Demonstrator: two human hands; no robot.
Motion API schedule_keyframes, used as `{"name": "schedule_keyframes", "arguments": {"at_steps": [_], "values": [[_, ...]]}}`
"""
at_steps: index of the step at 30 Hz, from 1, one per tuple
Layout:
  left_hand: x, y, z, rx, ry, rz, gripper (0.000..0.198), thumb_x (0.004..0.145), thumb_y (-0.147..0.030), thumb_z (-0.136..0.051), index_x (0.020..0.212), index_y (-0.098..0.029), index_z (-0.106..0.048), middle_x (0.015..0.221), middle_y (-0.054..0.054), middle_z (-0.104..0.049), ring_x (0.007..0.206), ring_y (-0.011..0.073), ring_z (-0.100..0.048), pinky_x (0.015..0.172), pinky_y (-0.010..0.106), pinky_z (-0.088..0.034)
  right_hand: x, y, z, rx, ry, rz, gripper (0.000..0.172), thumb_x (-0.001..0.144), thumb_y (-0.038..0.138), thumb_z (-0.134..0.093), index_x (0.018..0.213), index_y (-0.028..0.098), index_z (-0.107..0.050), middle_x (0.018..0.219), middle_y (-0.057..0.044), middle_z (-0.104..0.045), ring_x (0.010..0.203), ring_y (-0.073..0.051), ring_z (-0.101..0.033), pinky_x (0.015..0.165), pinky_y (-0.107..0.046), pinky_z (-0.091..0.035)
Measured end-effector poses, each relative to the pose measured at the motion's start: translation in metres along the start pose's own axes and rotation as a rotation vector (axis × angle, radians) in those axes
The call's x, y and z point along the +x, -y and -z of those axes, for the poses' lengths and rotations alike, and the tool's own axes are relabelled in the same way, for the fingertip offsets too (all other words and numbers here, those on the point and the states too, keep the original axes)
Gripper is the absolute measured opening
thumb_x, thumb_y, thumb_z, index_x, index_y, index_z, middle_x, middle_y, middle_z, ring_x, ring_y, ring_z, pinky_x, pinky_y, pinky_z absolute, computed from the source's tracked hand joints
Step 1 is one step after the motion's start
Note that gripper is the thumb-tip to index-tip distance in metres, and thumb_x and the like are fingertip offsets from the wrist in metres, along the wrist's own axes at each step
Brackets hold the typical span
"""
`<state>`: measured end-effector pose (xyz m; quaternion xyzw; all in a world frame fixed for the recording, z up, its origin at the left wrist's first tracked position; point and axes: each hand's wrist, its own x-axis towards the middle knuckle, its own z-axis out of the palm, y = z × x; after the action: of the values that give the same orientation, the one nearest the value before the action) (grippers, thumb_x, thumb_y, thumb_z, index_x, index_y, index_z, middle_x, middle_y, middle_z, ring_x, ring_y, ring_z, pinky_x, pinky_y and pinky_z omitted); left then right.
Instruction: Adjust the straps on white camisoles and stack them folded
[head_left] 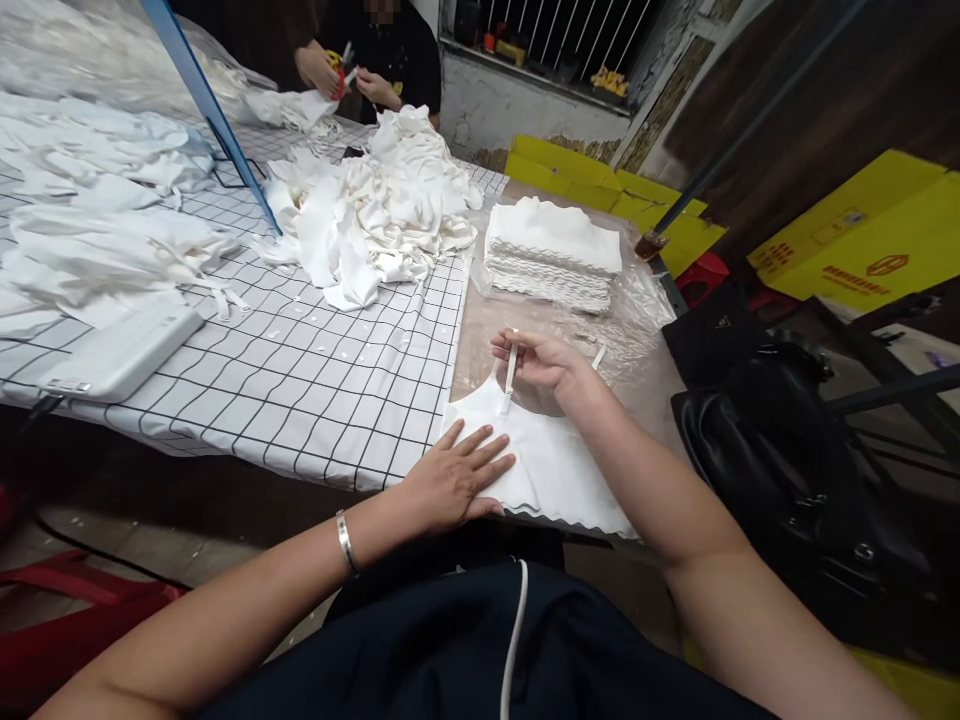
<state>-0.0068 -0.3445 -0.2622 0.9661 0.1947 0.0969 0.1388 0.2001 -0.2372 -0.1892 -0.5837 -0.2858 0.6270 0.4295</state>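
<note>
A white camisole with a wavy hem lies at the table's near edge in front of me. My left hand rests flat on its left part, fingers spread. Above the neckline, my right hand pinches a thin white shoulder strap and holds it up from the cloth. A second strap end shows just right of that hand. Behind it sits a neat stack of folded white garments with wavy edges, on clear plastic over brown board.
A loose heap of white garments covers the table's middle; more piles lie left, near a white flat device. A blue post rises there. Across the table a person's hands hold scissors. Right stand a black bag and yellow boxes.
</note>
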Motion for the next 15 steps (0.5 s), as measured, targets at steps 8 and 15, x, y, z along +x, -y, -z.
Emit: {"name": "schedule_keyframes", "arguments": {"at_steps": [8, 15], "values": [[-0.003, 0.0, -0.002, 0.023, 0.034, 0.023, 0.075, 0.091, -0.07, -0.03, 0.15, -0.024, -0.037, 0.157, 0.009, -0.033, 0.147, 0.0314, -0.024, 0.118, 0.054, -0.008, 0.051, 0.022, -0.017, -0.531, -0.066, -0.146, 0.03, 0.089, 0.029, -0.063, 0.063, 0.016, -0.062, 0.056, -0.006, -0.063, 0.053, -0.015, -0.058, 0.056, -0.028, -0.05], [0.001, 0.007, 0.021, -0.071, 0.047, 0.061, 0.061, 0.092, -0.06, -0.045, 0.141, -0.024, -0.05, 0.149, 0.014, -0.046, 0.138, 0.0347, -0.038, 0.112, 0.058, -0.021, -0.047, -0.001, 0.066, -1.029, -0.554, 0.753, 0.032, 0.09, 0.044, -0.058, 0.075, 0.018, -0.068, 0.07, -0.005, -0.068, 0.076, -0.022, -0.064, 0.074, -0.032, -0.049]]}}
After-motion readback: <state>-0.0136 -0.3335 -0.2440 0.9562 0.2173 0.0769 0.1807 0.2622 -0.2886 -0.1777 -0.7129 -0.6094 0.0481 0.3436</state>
